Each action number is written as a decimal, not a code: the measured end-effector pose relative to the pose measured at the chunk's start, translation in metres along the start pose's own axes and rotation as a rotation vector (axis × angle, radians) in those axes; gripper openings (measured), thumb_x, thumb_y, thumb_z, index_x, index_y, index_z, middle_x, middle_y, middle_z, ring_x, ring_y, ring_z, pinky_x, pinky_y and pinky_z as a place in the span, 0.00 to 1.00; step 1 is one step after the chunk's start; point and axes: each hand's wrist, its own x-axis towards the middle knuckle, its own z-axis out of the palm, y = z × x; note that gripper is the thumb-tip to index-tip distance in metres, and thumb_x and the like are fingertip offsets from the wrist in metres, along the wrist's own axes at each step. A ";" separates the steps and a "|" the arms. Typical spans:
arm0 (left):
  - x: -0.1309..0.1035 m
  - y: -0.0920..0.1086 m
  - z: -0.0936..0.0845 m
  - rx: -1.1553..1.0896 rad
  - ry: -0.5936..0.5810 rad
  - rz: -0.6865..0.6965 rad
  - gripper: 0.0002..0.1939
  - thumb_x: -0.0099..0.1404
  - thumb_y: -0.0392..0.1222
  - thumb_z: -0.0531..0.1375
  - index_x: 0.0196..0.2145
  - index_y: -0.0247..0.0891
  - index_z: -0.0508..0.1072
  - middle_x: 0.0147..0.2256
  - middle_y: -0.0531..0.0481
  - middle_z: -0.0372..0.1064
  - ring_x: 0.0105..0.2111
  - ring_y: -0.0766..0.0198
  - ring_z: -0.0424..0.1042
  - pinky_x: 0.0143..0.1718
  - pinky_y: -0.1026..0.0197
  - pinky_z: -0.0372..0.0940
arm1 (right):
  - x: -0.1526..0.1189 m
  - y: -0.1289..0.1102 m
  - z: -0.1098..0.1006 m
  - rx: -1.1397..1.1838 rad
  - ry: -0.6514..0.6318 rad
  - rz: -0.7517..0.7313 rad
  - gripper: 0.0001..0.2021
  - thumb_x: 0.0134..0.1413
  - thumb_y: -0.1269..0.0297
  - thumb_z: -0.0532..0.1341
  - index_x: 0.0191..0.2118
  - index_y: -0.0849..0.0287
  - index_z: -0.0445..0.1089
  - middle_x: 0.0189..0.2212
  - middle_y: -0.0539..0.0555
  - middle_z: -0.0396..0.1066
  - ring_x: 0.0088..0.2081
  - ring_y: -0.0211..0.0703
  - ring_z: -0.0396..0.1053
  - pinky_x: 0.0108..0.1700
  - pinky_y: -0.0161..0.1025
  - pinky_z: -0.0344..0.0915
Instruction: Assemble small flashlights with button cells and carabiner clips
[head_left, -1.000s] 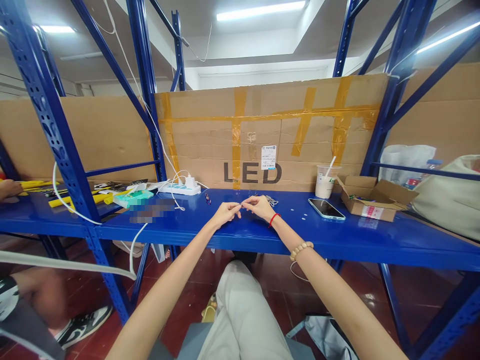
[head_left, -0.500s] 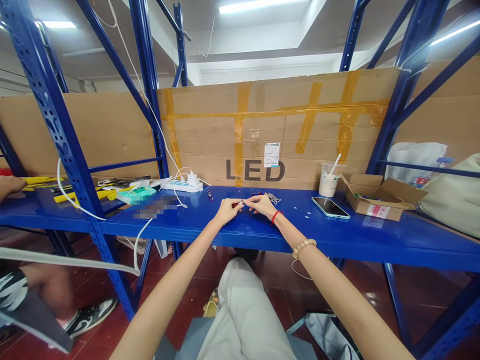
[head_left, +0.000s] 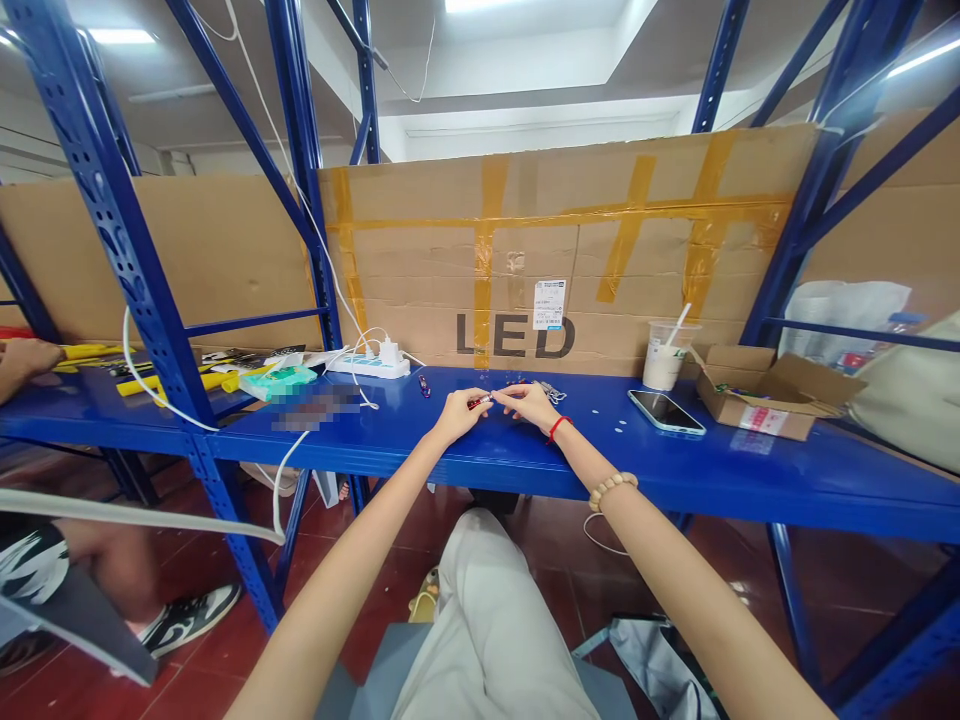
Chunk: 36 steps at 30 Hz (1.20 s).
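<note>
Over the blue shelf top (head_left: 420, 430), my left hand (head_left: 455, 415) grips a small dark red cylinder with a shiny end (head_left: 478, 402), its kind too small to make out. My right hand (head_left: 529, 405) meets it from the other side, thumb and fingers pinched at the cylinder's tip; what they hold there is hidden. Behind my right hand lies a bunch of silvery metal pieces (head_left: 553, 393), like small clasps or chains. A small dark, shiny piece (head_left: 425, 386) rests to the left of my hands.
A white power strip (head_left: 369, 366) with cables stands at the back left. To the right are a phone (head_left: 666, 411), a drink cup with straw (head_left: 661, 362) and an open cardboard box (head_left: 761, 395). A blue upright (head_left: 161, 260) separates a co-worker's hand (head_left: 30, 365) at the far left.
My head view has shifted slightly, so the whole scene sits a little differently. Both hands stay together at the small red cylinder, with hardly any visible movement.
</note>
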 end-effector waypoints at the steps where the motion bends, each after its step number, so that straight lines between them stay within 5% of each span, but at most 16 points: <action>1: 0.000 0.000 -0.001 0.005 -0.004 0.005 0.12 0.60 0.39 0.56 0.38 0.32 0.75 0.27 0.48 0.75 0.28 0.62 0.73 0.35 0.62 0.65 | 0.000 0.000 0.000 -0.002 0.000 0.003 0.18 0.37 0.53 0.68 0.31 0.64 0.77 0.28 0.56 0.73 0.23 0.32 0.64 0.18 0.26 0.60; 14: -0.001 -0.002 0.002 0.055 0.006 0.063 0.15 0.59 0.34 0.55 0.43 0.37 0.74 0.40 0.45 0.74 0.38 0.58 0.72 0.44 0.58 0.64 | -0.001 0.001 0.002 0.003 -0.035 0.022 0.17 0.40 0.51 0.67 0.26 0.65 0.75 0.23 0.56 0.72 0.20 0.32 0.65 0.17 0.26 0.59; 25: 0.003 -0.004 0.001 -0.049 0.018 0.000 0.16 0.65 0.43 0.48 0.42 0.34 0.72 0.24 0.51 0.70 0.28 0.64 0.69 0.35 0.63 0.63 | -0.002 -0.008 -0.003 -0.022 0.015 -0.202 0.21 0.37 0.52 0.67 0.36 0.64 0.75 0.33 0.58 0.73 0.22 0.33 0.65 0.20 0.30 0.61; 36: -0.004 -0.001 -0.002 -0.061 -0.136 0.025 0.15 0.62 0.42 0.53 0.41 0.34 0.74 0.25 0.50 0.73 0.26 0.66 0.68 0.31 0.65 0.63 | -0.004 -0.005 -0.005 -0.106 -0.003 -0.241 0.17 0.34 0.51 0.68 0.23 0.63 0.75 0.30 0.57 0.73 0.19 0.33 0.65 0.23 0.33 0.65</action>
